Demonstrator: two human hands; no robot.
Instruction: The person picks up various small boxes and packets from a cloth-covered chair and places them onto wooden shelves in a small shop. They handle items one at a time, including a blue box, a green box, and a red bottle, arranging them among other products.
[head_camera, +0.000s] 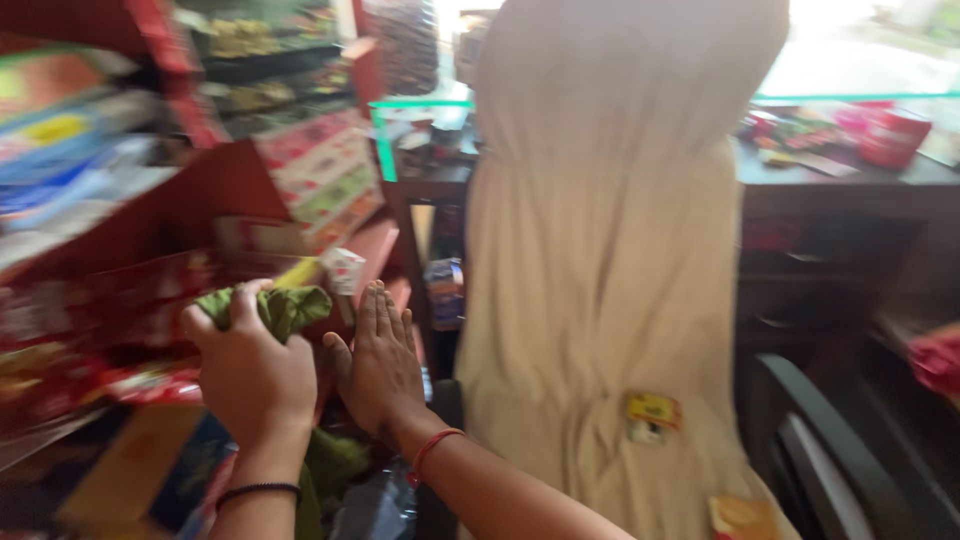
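My left hand (250, 370) is closed around a bunched green cloth (275, 308), held up in front of red shop shelves (215, 195). A dark band circles that wrist. Just to the right, my right hand (378, 362) is flat with its fingers straight and together, palm toward the shelves, holding nothing; a red thread band sits on its wrist. More green cloth (335, 462) hangs below between my forearms. The picture is blurred by motion.
Packaged goods (320, 170) fill the red shelves at left. A chair draped in cream cloth (610, 260) stands at centre right, with small yellow packets (652, 412) on its seat. A dark counter (830, 185) with a red container (890, 135) lies behind.
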